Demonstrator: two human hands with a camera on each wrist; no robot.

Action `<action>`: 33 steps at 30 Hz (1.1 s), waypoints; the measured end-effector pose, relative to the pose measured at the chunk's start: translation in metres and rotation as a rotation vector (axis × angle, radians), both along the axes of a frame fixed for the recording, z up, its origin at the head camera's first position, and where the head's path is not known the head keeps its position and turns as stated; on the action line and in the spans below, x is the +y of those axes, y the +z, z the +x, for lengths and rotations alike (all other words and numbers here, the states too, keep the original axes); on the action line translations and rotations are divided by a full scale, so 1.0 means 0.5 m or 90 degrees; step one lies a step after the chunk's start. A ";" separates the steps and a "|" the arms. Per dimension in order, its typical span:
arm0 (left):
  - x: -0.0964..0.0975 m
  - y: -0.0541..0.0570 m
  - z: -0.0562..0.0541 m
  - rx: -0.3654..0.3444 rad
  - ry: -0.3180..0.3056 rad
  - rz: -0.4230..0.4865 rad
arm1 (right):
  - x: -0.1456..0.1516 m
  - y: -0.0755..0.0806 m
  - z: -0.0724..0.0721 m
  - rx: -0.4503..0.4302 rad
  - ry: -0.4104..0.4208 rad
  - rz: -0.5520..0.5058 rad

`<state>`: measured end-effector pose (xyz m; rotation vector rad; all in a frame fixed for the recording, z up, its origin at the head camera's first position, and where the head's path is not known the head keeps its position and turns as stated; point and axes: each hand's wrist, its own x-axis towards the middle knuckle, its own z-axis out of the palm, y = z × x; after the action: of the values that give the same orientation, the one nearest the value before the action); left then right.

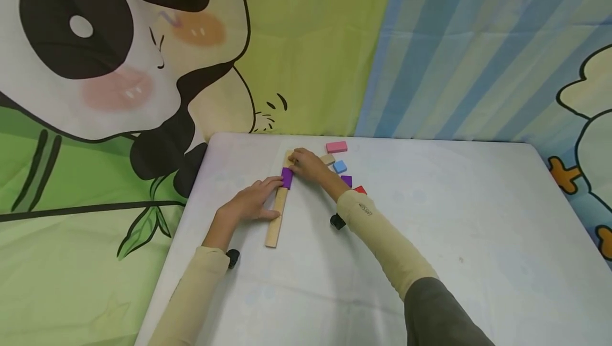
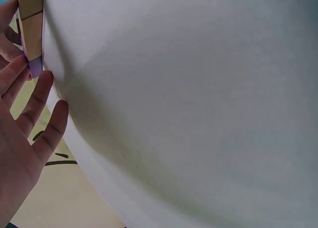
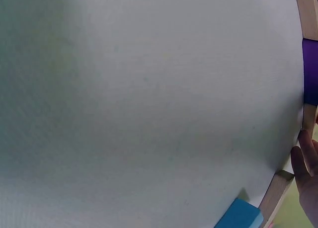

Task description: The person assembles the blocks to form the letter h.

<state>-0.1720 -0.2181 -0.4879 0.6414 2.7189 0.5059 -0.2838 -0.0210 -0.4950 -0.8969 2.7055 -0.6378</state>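
Observation:
A straight row of flat blocks lies on the white table, running away from the person. Its near part is plain wood, followed by a purple block and a far wooden block. My left hand rests along the row's left side, fingertips at the purple block and thumb on the near wood. Its fingers are spread and fairly straight in the left wrist view. At the far end my right hand pinches the far wooden block. The right wrist view shows right fingertips beside that block.
Right of the row lie loose blocks: a pink block, a wooden block, a blue block, a purple block and a red block, partly behind the right forearm. A printed panda cloth hangs beyond the table's far edge.

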 end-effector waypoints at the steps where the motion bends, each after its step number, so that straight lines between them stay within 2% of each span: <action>1: 0.000 0.000 0.000 0.002 -0.002 -0.001 | 0.000 -0.001 0.001 -0.001 -0.003 -0.003; 13: 0.000 -0.004 0.001 -0.006 0.007 0.001 | -0.005 -0.011 0.010 -0.007 -0.029 -0.014; 20: 0.004 -0.004 -0.002 -0.007 0.007 0.001 | -0.004 -0.010 0.012 -0.014 -0.039 -0.045; 23: 0.007 -0.004 -0.003 -0.011 0.006 0.004 | -0.001 -0.011 0.015 -0.004 -0.042 -0.047; 25: 0.007 -0.003 -0.002 -0.013 0.007 -0.002 | 0.000 -0.009 0.017 0.026 -0.029 -0.027; 30: 0.005 -0.001 0.000 -0.014 0.015 -0.008 | 0.013 0.017 0.021 0.095 -0.004 0.040; 33: 0.004 0.000 -0.001 -0.018 0.017 -0.003 | 0.042 0.049 0.017 0.099 -0.009 0.040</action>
<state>-0.1723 -0.2158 -0.4881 0.5929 2.7039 0.5102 -0.2754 0.0001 -0.4704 -0.9492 2.8534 -0.5013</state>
